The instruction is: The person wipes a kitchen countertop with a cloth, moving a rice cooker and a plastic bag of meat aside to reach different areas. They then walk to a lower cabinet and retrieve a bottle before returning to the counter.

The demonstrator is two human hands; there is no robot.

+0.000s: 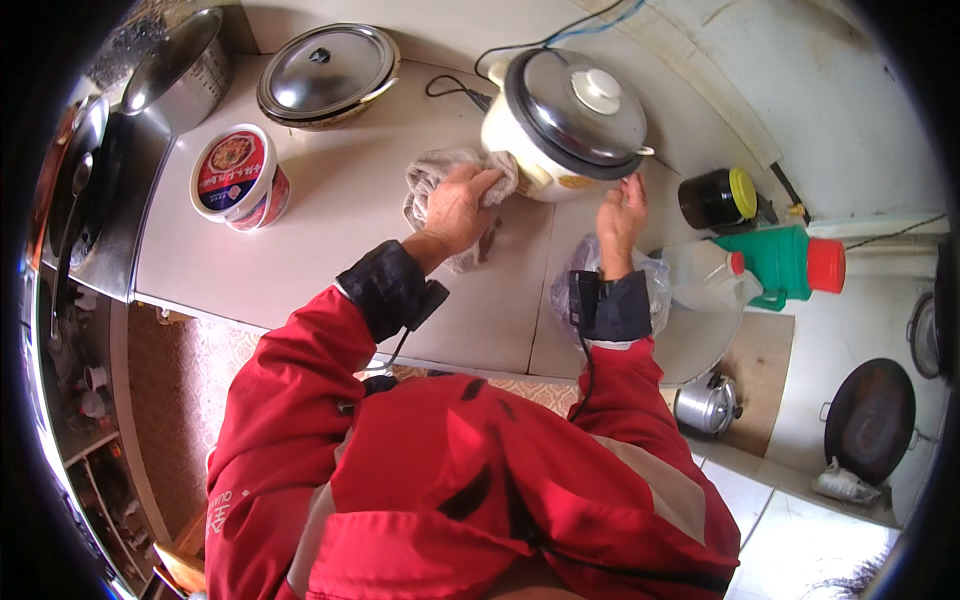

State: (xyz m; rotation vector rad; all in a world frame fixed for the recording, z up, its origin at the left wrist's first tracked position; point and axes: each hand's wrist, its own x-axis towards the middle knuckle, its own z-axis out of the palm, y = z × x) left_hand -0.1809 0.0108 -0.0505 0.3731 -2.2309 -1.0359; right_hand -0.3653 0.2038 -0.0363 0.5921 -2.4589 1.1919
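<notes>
An electric rice cooker (517,142) with a cream body stands at the back of the counter. Its metal lid (547,97) with a white knob is on. My left hand (459,210) grips a crumpled grey-beige cloth (435,176), whose bunched end presses on the cooker's lower left side. At the cooker's right side is my right hand (622,217), fingertips close under the side handle; whether they grip it is not clear. A clear plastic bag (574,274) lies beneath my right wrist, partly hidden by it.
Left on the counter (360,210) are a red-labelled plastic tub (232,172), a lidded pan (322,71) and a steel pot (180,82). To the right lie a yellow-lidded jar (712,199), a translucent jug (697,274) and a green container (772,259). A power cord (461,88) runs behind the cooker.
</notes>
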